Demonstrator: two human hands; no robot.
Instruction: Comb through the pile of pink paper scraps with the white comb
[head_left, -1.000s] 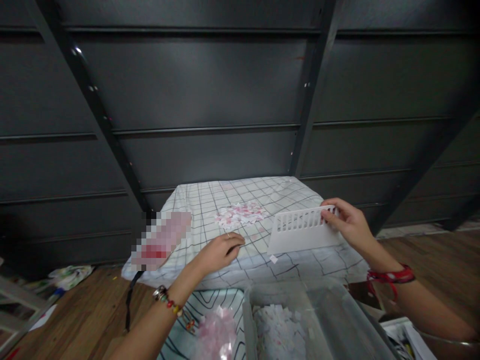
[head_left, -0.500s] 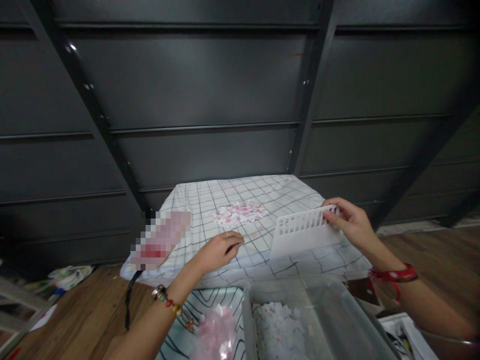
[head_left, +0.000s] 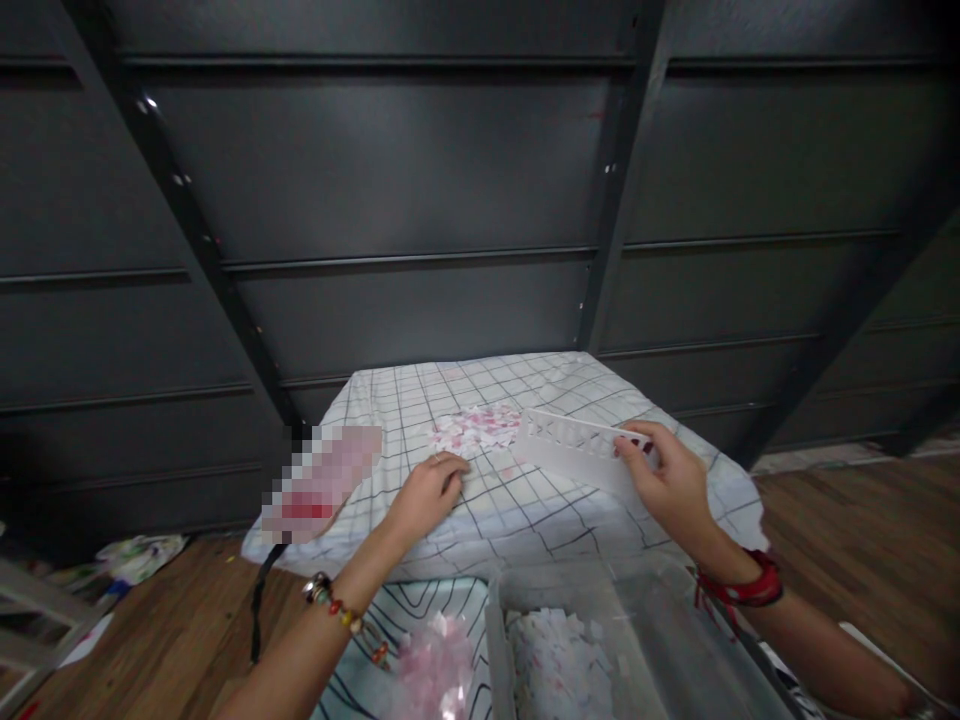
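Note:
In my right hand (head_left: 667,485) is a white plastic strip with a row of slots (head_left: 577,460), gripped at its right end between thumb and fingers. It is tilted over the checked cloth (head_left: 517,380), its left end beside a pile of pink and white paper bits (head_left: 476,428). My left hand (head_left: 431,490) rests low over the cloth in front of that pile, fingers loosely bent and nothing visible in them. A few loose bits lie between the hand and the strip.
Nearest me stand a clear plastic bin (head_left: 499,640) with white paper bits (head_left: 559,660) and a striped tray (head_left: 360,660) holding a pink plastic bag (head_left: 435,665). A blurred pinkish item (head_left: 330,485) lies at the cloth's left. Dark metal panels (head_left: 405,160) rise behind.
My right hand has moved left with the slotted strip, bringing it close to the paper pile and tilting it. My left hand has drawn slightly left.

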